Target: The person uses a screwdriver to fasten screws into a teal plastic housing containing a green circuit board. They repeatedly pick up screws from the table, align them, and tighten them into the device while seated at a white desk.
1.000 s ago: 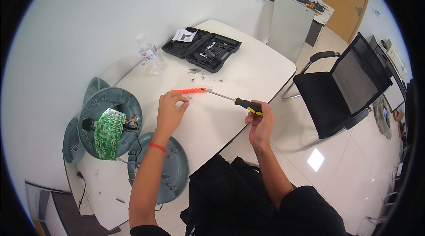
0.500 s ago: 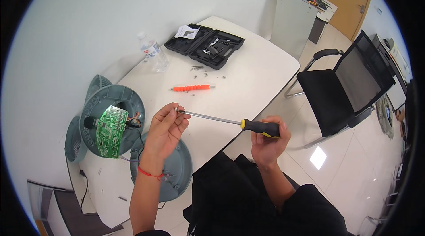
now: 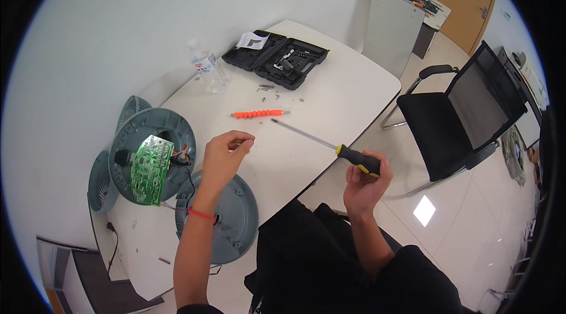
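Note:
My right hand is wrapped around the black-and-yellow handle of a long screwdriver. Its metal shaft points up and left over the white table, the tip near an orange ribbed flexible shaft. My left hand has thumb and fingertips pressed together; anything between them is too small to make out. Beneath its wrist is a round grey-green plastic housing. To its left, a green circuit board with wires rests in another round housing. Several small screws and bits lie beyond the flexible shaft.
An opened black tool case with bits and a paper leaflet lies at the back, beside a clear plastic bottle. Another grey-green part leans at the table's left. A black mesh chair stands on the right.
The screwdriver tip has come away from my left fingertips and swung up and right. My right hand has shifted slightly right, and my left hand has turned with its fingers closing together.

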A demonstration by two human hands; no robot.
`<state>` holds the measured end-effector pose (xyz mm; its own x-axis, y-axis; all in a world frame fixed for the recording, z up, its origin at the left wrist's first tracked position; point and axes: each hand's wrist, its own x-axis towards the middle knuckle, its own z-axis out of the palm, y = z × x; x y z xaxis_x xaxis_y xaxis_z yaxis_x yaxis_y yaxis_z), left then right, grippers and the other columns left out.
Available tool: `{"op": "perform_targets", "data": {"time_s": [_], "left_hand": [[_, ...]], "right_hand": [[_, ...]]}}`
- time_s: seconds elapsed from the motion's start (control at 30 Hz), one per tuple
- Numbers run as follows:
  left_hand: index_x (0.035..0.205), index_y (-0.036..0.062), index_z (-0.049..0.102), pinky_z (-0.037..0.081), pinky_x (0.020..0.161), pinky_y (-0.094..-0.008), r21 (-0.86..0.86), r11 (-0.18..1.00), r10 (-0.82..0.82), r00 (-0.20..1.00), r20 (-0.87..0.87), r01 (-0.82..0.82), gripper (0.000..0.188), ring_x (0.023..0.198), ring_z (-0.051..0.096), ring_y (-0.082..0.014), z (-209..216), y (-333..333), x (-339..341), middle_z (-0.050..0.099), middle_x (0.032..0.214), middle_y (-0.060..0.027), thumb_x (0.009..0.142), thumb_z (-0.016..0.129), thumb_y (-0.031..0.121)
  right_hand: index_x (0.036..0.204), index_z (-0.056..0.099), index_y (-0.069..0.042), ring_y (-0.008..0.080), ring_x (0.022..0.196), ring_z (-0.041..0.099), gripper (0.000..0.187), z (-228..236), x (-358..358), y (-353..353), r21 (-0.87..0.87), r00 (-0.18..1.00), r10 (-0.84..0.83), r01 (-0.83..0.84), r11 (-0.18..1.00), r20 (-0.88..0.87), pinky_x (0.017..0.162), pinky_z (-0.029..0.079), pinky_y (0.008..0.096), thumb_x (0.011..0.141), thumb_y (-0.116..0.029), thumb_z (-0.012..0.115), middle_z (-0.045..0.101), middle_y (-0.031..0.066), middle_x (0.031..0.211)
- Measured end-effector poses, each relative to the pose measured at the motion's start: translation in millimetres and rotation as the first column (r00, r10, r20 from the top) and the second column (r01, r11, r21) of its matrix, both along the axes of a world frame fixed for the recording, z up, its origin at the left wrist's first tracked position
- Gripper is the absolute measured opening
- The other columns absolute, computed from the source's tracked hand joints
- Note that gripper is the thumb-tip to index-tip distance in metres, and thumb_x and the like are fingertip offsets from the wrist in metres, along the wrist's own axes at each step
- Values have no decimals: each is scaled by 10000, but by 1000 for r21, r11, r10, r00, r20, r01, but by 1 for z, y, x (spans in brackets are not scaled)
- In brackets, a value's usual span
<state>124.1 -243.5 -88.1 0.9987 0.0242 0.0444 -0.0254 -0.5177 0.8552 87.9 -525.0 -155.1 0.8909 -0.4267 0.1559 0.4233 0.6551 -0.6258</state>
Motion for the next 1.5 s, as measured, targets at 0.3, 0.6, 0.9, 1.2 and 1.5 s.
{"op": "perform_targets", "data": {"time_s": [0.3, 0.6, 0.9, 1.2, 1.5], "left_hand": [[1034, 37, 729, 552, 778, -392, 571, 812, -77, 949, 306, -118, 207, 866, 697, -281, -51, 9, 62, 721, 955, -123, 839, 716, 105], [897, 58, 760, 553, 785, -419, 714, 694, -132, 959, 252, -92, 91, 890, 677, -296, -49, -12, 87, 722, 929, -92, 839, 730, 122], [1082, 16, 732, 450, 687, -248, -270, 962, -21, 974, -226, -42, 222, 814, 588, -95, -20, -1, 79, 700, 928, -32, 975, 653, 194], [1117, 19, 712, 451, 658, -248, -254, 965, -131, 966, -224, 72, 225, 760, 572, -94, -14, 9, 69, 680, 931, -14, 973, 645, 179], [1049, 39, 736, 525, 681, -323, 417, 909, -41, 991, 129, -16, 231, 734, 628, -186, -36, 46, 79, 678, 913, -78, 819, 738, 61]], "right_hand": [[1012, 611, 31, 137, 539, 470, 417, -9, -1, -21, -203, 983, -183, 173, 964, -33, 513, 411, 296, 1022, -356, 454, 537, 70, 694], [1021, 595, 39, 144, 553, 481, 409, -2, -7, -33, -330, 969, -232, 246, 911, 84, 526, 420, 289, 1010, -346, 459, 546, 90, 719], [1037, 601, 80, 132, 578, 506, 380, -3, -11, -25, -273, 977, -147, 186, 944, 157, 543, 432, 276, 995, -284, 502, 570, 108, 786], [1040, 594, 74, 140, 579, 507, 397, 1, -12, -14, -303, 984, -109, 147, 942, 140, 545, 430, 282, 996, -310, 501, 562, 106, 751], [1059, 611, 80, 124, 603, 514, 371, 2, -11, -21, -288, 977, -132, 177, 941, 169, 564, 427, 266, 994, -275, 526, 592, 104, 781]]}}
